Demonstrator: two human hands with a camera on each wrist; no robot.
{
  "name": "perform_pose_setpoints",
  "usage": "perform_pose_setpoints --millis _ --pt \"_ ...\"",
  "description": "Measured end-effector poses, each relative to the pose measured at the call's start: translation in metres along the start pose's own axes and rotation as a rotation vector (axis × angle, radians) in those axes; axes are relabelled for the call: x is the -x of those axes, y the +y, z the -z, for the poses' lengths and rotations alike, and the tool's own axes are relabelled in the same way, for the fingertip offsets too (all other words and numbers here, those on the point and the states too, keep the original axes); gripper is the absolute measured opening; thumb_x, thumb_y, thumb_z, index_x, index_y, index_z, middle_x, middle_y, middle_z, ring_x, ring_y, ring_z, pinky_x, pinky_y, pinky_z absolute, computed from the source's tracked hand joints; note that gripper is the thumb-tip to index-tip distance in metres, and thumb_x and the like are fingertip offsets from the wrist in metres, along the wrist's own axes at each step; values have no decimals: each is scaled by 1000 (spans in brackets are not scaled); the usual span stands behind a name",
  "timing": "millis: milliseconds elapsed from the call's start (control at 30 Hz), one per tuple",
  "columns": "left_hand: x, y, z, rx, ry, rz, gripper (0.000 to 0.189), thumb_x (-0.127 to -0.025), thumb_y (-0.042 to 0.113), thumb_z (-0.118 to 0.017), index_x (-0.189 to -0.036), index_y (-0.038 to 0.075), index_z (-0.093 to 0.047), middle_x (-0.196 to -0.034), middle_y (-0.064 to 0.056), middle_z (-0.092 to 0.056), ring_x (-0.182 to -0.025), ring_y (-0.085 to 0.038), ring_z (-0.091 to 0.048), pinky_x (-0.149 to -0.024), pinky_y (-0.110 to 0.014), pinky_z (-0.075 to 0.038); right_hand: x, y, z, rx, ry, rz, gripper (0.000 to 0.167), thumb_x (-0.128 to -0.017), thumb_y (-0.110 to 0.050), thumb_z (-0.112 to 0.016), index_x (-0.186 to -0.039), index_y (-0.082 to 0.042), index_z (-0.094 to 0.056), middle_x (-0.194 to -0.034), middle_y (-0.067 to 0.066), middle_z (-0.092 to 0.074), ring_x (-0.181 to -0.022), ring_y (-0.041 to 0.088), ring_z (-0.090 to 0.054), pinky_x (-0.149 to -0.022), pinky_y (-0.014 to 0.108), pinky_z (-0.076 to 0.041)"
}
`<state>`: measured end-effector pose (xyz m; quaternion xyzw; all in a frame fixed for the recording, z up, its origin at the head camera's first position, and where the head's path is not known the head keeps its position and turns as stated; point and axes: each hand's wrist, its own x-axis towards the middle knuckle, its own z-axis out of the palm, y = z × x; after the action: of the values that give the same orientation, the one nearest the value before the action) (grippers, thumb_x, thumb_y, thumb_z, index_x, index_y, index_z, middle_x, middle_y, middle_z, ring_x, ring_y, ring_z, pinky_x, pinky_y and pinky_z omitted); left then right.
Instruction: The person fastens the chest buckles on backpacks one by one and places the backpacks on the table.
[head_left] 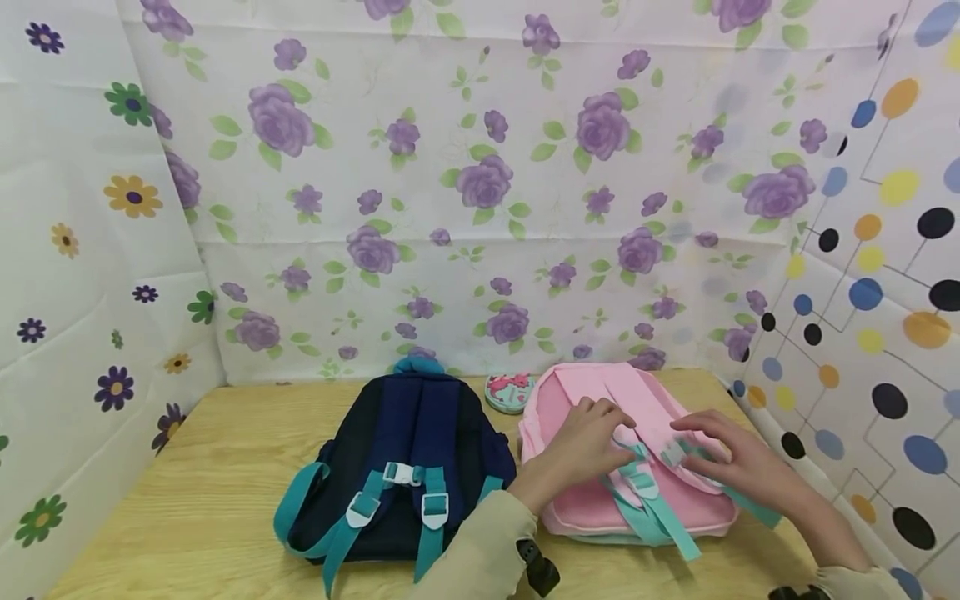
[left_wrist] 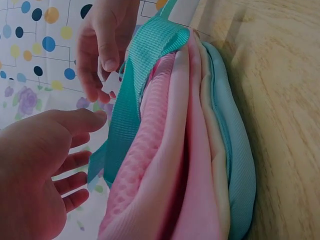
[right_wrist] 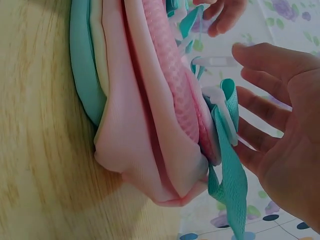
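A pink backpack (head_left: pixel 566 507) with teal webbing lies on the table, shoulder straps facing up. My left hand (head_left: pixel 588 446) hovers over its left strap; in the left wrist view that hand (left_wrist: pixel 47 165) is relaxed and apart from the teal strap (left_wrist: pixel 131 85). Over the right strap is my right hand (head_left: pixel 738 462), thumb and fingers spread around a white buckle (head_left: pixel 673 454). The right wrist view has a white clip (right_wrist: pixel 217 61) close to the right thumb's tip, with no grip visible. A white strap adjuster (head_left: pixel 642 483) sits below the left hand.
A dark blue backpack (head_left: pixel 405 533) with teal straps and white buckles lies to the left. Behind, between the bags, is a small round pink-and-teal case (head_left: pixel 510 393). Patterned cloth (head_left: pixel 480 275) hangs around the wooden table (head_left: pixel 187 500).
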<state>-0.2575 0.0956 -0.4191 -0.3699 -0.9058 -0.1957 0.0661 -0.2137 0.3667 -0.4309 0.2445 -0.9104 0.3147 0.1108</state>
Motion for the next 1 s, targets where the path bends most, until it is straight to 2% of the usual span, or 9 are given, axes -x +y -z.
perform_pose_setpoints --millis 200,333,567,833,1000 --pt "-6 3 -7 -49 -16 2 38 -93 47 -66 -127 29 -65 -126 9 -59 -118 -12 -48 -101 -28 -40 1 1 -1 -36 -44 -7 50 -90 -20 -75 -136 -16 -56 -135 1 -50 -124 -16 -37 -92 21 -49" --pt "-10 7 -10 -78 -41 14 39 -93 50 -65 -127 31 -64 -124 12 -59 -117 -11 -50 -100 -30 -40 1 4 -3 12 -63 -22 48 -89 -25 -76 -133 -16 -59 -139 5 -48 -126 -15 -31 -93 23 -49" --pt "-14 10 -19 -105 -63 63 38 -93 53 -62 -126 35 -64 -122 15 -60 -111 -10 -50 -94 -31 -40 1 13 -11 117 -44 -9 35 -87 -29 -77 -120 -25 -68 -134 0 -54 -122 -7 -35 -90 27 -48" --pt "-15 9 -30 -135 -48 107 32 -93 55 -62 -117 35 -69 -114 15 -61 -104 -10 -49 -90 -30 -38 0 17 -15 128 -14 61 26 -85 -22 -79 -108 -30 -69 -127 4 -58 -117 -1 -41 -86 26 -49" --pt "-15 11 -30 -150 -39 112 27 -93 54 -63 -110 35 -72 -106 16 -59 -97 -9 -46 -87 -29 -36 -2 18 -18 148 13 110 27 -82 -16 -81 -103 -29 -70 -124 5 -60 -115 5 -45 -89 21 -42"
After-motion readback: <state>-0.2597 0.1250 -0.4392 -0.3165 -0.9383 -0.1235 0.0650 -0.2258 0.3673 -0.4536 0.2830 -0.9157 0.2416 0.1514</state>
